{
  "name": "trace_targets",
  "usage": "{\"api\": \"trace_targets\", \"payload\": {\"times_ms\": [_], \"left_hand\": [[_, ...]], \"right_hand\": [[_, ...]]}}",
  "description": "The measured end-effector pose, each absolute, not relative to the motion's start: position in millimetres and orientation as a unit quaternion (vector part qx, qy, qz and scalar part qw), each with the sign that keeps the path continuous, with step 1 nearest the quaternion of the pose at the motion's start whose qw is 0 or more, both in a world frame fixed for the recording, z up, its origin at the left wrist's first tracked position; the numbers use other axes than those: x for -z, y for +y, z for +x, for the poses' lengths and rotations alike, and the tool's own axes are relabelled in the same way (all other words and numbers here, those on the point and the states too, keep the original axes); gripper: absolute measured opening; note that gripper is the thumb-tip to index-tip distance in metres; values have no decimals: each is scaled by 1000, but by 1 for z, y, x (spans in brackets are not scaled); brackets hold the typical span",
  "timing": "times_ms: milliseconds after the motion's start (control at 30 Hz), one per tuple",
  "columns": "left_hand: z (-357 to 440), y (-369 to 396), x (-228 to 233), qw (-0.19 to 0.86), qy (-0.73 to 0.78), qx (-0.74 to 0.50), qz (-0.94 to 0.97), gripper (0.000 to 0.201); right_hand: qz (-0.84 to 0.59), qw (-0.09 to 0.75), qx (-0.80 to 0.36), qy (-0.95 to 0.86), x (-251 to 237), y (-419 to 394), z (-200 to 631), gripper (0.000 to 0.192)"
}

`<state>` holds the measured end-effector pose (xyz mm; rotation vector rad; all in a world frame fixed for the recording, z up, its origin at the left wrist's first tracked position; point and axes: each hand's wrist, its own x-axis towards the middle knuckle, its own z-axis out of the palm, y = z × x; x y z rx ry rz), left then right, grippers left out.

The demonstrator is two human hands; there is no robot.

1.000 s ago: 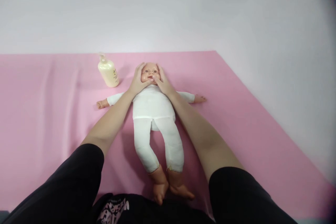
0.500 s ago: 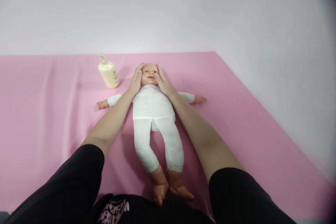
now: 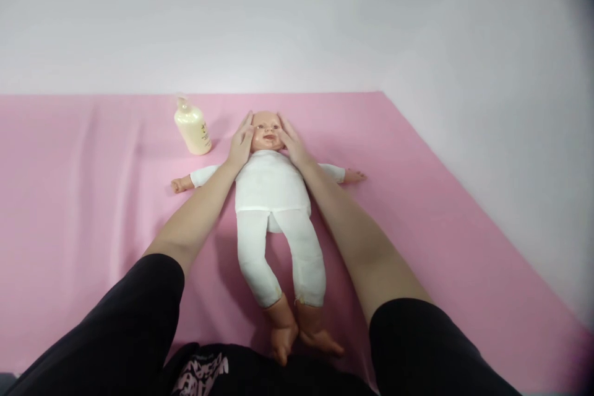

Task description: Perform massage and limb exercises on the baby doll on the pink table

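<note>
Head view. A baby doll (image 3: 271, 198) in a white suit lies on its back on a pink mat (image 3: 417, 210), head away from the person, bare feet nearest the body. The left hand (image 3: 241, 143) lies flat against one side of the doll's head (image 3: 266, 131), fingers (image 3: 244, 124) long and close together, reaching up past the cheek to the temple. The right hand (image 3: 292, 143) mirrors it on the other side, fingers (image 3: 284, 126) likewise straight and together. Neither hand is curled round anything; both simply press on the head, which sits between the two palms with the face showing in the gap.

Just outward from the left fingers, apart from them, a cream pump bottle (image 3: 192, 129) stands upright on the mat. The doll's arms stretch out sideways below both wrists, one small hand ending below the bottle, the other well out beyond the right wrist.

Beyond the fingertips a narrow strip of mat runs to its far edge, where it meets a pale wall (image 3: 297, 18). Outward from the right hand the mat's edge cuts diagonally toward the near right corner, with pale floor beyond it; that stretch of mat is bare. Outward from the left hand, past the bottle, the mat runs wide and smooth to the frame edge. Black sleeves (image 3: 116, 334) cover both upper arms at the bottom of the frame.
</note>
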<state>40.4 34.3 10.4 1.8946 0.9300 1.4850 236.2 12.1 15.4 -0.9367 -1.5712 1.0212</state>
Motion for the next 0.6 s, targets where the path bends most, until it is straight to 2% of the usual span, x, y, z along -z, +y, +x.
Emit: {"api": "trace_targets", "payload": {"times_ms": [133, 233, 400, 500, 600], "left_hand": [[35, 39, -8, 283, 340, -504, 742, 97], [31, 45, -4, 275, 330, -472, 770, 115], [26, 48, -5, 282, 318, -444, 788, 133], [27, 45, -7, 289, 317, -446, 785, 133], [27, 42, -8, 302, 335, -449, 771, 127]], "right_hand": [[-373, 472, -423, -677, -19, 9, 237, 132], [-374, 460, -441, -674, -19, 10, 240, 138], [-352, 439, -486, -669, -13, 17, 244, 152], [-335, 440, -509, -659, -11, 20, 244, 154], [-320, 449, -546, -631, -14, 18, 242, 138]]}}
